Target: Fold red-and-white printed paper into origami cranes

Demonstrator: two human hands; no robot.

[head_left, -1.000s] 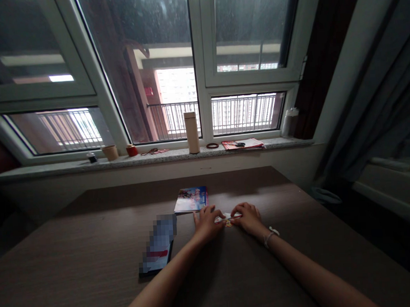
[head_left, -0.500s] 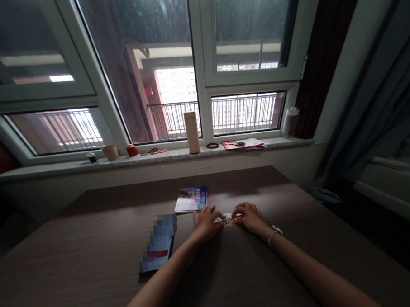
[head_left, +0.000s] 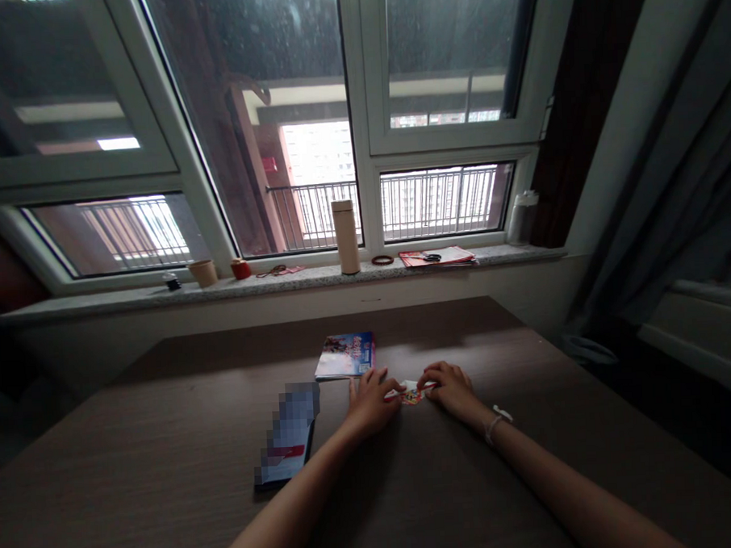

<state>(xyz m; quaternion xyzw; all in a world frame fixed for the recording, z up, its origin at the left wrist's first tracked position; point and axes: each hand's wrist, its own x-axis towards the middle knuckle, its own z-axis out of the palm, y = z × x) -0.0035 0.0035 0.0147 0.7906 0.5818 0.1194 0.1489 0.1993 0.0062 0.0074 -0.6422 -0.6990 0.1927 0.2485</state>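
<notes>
Showing on the near side of the booklet [head_left: 345, 356] and off to its right, a small printed paper [head_left: 410, 394] is being pinched at its left end by the left hand [head_left: 371, 403] and at its right end by the right hand [head_left: 452, 386], fingers curled! Creasing is probably best avoided with light, level pressure; whether the table [head_left: 136, 445] is touched cannot be told.
</notes>
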